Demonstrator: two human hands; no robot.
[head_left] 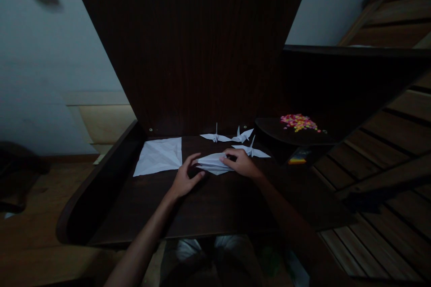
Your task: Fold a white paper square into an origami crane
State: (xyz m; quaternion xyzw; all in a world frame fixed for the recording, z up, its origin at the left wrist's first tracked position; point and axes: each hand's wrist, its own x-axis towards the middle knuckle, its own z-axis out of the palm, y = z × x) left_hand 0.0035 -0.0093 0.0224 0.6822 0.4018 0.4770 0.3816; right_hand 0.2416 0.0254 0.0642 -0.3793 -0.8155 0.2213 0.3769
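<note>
A partly folded sheet of white paper [213,161] lies on the dark desk between my two hands. My right hand [243,164] pinches its right end between thumb and fingers. Around the left end, my left hand [186,176] is held open, its thumb and fingers apart and the fingertips close to the paper's edge. Just behind stand folded paper cranes: one crane [216,137] at the back, a second crane [243,136] to its right, and a third crane [254,150] beside my right hand. Left of my left hand lies a creased white sheet [159,157], spread flat.
A small dark shelf [269,129] to the right bears a pile of small pink, red and yellow pieces [299,122]. Below it is a small item with a yellow-orange band [297,161]. The desk's raised side panel [97,188] bounds the left.
</note>
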